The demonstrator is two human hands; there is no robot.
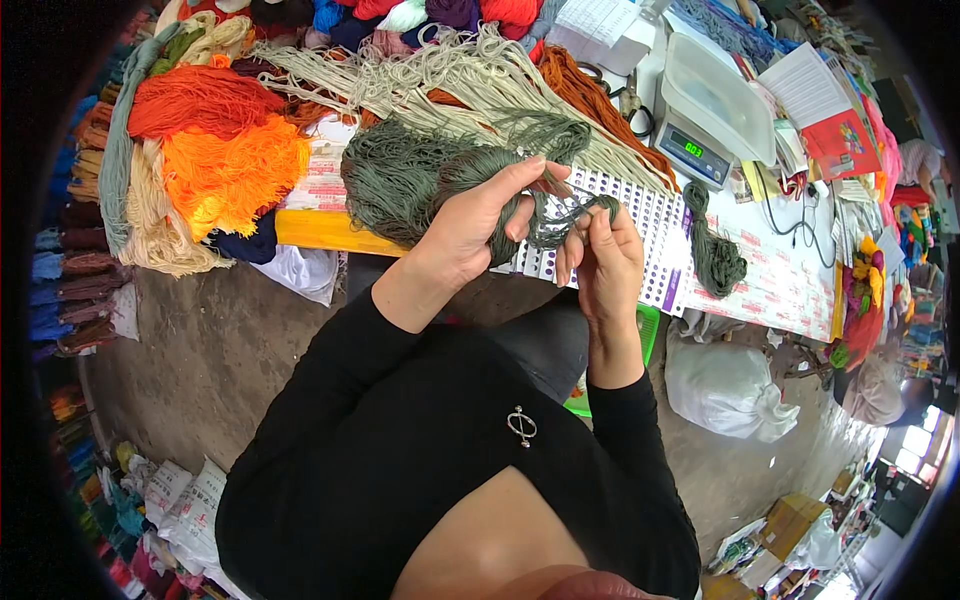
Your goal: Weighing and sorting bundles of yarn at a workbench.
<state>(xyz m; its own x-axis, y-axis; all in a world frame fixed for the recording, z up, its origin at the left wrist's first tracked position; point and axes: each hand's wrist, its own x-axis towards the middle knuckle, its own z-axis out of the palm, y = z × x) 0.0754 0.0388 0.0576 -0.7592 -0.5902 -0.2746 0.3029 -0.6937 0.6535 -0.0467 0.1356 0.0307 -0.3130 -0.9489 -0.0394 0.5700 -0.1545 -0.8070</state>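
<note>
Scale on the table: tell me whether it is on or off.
On. The scale shows lit green digits on its front display; a clear plastic tray sits on top of it.

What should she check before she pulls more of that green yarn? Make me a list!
1. Left hand grips the green yarn bundle: ok.
2. Right hand pinches loose green strands: ok.
3. Strands free of knots: cannot tell, they look tangled near the fingers.
4. Bundle rests on the table edge, not sliding off: ok.
5. Small green skein lies apart from the hands, out of the way: ok.
6. Scale stands away from the yarn being pulled: ok.
</note>
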